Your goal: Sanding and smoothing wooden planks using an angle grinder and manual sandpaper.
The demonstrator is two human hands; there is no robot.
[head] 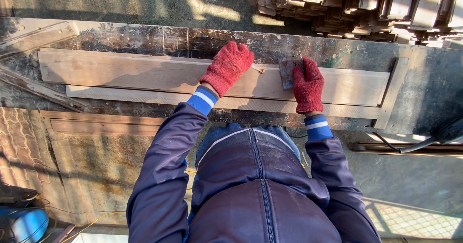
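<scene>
1. A long pale wooden board [144, 74] is laid flat along the stained table [424, 93], with a narrower strip [193, 100] just beside its near edge.
2. A flat metal scraper [286, 72] is pressed against the board's right half, clenched in the right hand [307, 85].
3. The left hand [227, 67], in a red knit glove, is rested palm-down on the board, fingers curled; whether its grip encloses anything cannot be told.
4. Both forearms are extended forward, in blue sleeves.
5. Stacked timber [366, 6] is seen beyond the table.
</scene>
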